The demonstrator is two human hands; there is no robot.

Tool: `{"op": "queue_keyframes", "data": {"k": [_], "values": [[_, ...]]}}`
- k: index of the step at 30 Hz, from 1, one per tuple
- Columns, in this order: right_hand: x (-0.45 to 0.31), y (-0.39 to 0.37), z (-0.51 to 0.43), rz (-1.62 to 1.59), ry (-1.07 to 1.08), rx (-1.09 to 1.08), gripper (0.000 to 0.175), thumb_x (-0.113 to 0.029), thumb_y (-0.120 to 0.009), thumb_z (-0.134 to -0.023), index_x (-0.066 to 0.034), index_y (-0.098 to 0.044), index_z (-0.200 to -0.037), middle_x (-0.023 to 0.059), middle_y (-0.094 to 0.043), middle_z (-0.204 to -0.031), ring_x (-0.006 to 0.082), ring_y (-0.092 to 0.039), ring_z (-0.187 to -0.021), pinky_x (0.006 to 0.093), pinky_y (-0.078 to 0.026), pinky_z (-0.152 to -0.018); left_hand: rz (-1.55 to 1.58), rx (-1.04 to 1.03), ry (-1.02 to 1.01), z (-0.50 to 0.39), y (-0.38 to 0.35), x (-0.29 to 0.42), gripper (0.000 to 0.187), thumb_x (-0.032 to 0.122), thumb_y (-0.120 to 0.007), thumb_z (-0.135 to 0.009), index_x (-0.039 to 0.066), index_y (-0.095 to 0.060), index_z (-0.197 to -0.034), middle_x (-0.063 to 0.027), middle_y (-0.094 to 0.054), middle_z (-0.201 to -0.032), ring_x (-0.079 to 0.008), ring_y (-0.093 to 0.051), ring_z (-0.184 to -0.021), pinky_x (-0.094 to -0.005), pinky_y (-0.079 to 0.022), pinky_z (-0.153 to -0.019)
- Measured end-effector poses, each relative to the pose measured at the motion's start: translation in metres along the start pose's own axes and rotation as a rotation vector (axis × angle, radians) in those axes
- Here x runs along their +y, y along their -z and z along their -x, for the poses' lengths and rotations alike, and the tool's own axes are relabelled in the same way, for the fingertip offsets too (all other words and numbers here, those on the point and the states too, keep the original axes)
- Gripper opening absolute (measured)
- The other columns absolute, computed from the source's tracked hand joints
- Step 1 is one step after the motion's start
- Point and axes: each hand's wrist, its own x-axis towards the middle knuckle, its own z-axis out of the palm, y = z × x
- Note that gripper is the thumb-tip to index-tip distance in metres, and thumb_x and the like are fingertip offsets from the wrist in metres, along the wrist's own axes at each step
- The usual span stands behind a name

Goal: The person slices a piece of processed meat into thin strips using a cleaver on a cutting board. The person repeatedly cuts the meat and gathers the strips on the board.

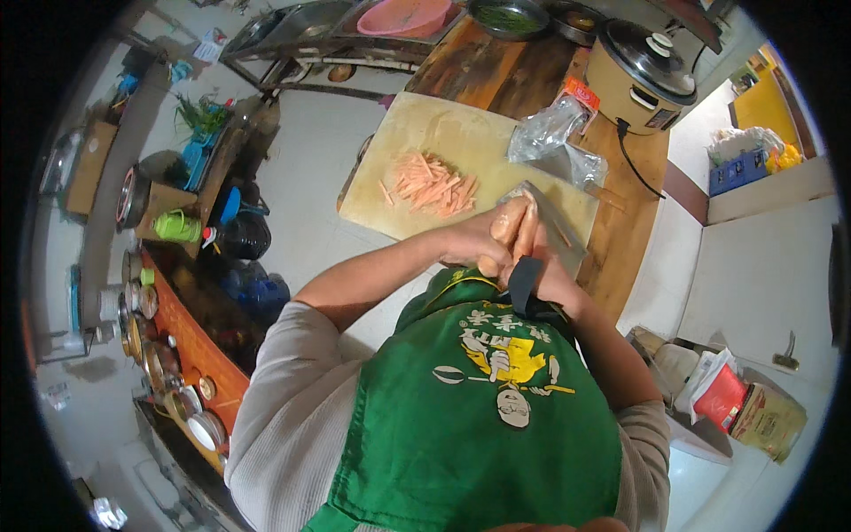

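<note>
Close to my chest, at the near edge of a pale cutting board (372, 193), my two hands meet. My left hand (471, 241) grips pinkish-orange, sausage-like pieces (508, 221). From the other side my right hand (553, 272) closes around them; its fingers are partly hidden. A black strap or handle (526, 286) crosses beside the right hand, and I cannot tell which it is. Just beyond that hand, a grey flat blade-like sheet (565, 233) lies on the board. Thin pink-orange strips (435, 185) form a loose pile farther left on the board.
Clear plastic bags (555, 130) and an orange packet (581, 95) rest at the board's far right. A corded electric cooker (641, 80) stands on the wooden table (618, 256). Farther back are metal bowls (508, 18) and a pink basin (404, 16). Shelves with jars (149, 302) line the left.
</note>
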Motion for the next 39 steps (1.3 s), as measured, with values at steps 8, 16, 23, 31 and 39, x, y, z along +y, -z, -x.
{"op": "queue_keyframes", "data": {"k": [8,16,23,31,39], "values": [[0.091,0.059,0.01,-0.921,-0.442,0.02,0.041,-0.009,-0.06,-0.087,-0.0036,-0.055,-0.127,0.0085,-0.065,-0.115,0.0203,-0.067,-0.095,0.0369,-0.056,-0.076,0.659,0.193,0.002,-0.001,0.049,-0.083,0.068,0.008,-0.063,-0.077,0.002,-0.042,-0.142,-0.0155,-0.058,-0.133,-0.03,-0.057,-0.123,-0.0461,-0.047,-0.106],[0.101,0.093,-0.054,-0.927,-0.55,0.127,0.035,-0.012,-0.067,-0.086,-0.0063,-0.06,-0.12,0.0083,-0.066,-0.113,0.025,-0.065,-0.104,0.0419,-0.054,-0.089,0.868,0.44,-0.108,-0.009,0.037,-0.102,0.05,0.004,-0.062,-0.086,0.0,-0.05,-0.134,-0.0134,-0.062,-0.126,-0.028,-0.063,-0.114,-0.0448,-0.052,-0.099],[0.129,0.119,-0.137,-0.957,-0.621,0.311,0.032,-0.014,-0.067,-0.087,-0.0061,-0.06,-0.117,0.012,-0.064,-0.113,0.0271,-0.065,-0.1,0.0433,-0.057,-0.086,0.379,0.778,-0.245,0.016,0.026,-0.072,0.052,-0.005,-0.062,-0.083,0.002,-0.049,-0.133,-0.0103,-0.064,-0.119,-0.0236,-0.066,-0.105,-0.0398,-0.055,-0.091],[0.152,0.086,-0.02,0.552,-0.324,-0.135,0.033,-0.027,-0.077,-0.081,-0.0045,-0.064,-0.101,0.0142,-0.062,-0.099,0.0253,-0.063,-0.091,0.0409,-0.05,-0.073,-0.294,1.023,-0.309,0.016,0.038,-0.109,0.059,0.001,-0.059,-0.079,0.002,-0.046,-0.137,-0.0126,-0.063,-0.122,-0.0206,-0.061,-0.114,-0.0328,-0.049,-0.095],[0.131,0.074,-0.006,0.992,-0.047,0.245,0.027,-0.03,-0.069,-0.084,-0.0032,-0.066,-0.087,0.019,-0.065,-0.09,0.039,-0.064,-0.086,0.0486,-0.051,-0.077,-0.582,0.969,-0.201,0.037,0.027,-0.103,0.059,0.006,-0.066,-0.079,0.001,-0.046,-0.135,-0.0193,-0.062,-0.121,-0.0287,-0.062,-0.114,-0.0366,-0.049,-0.096]]}}
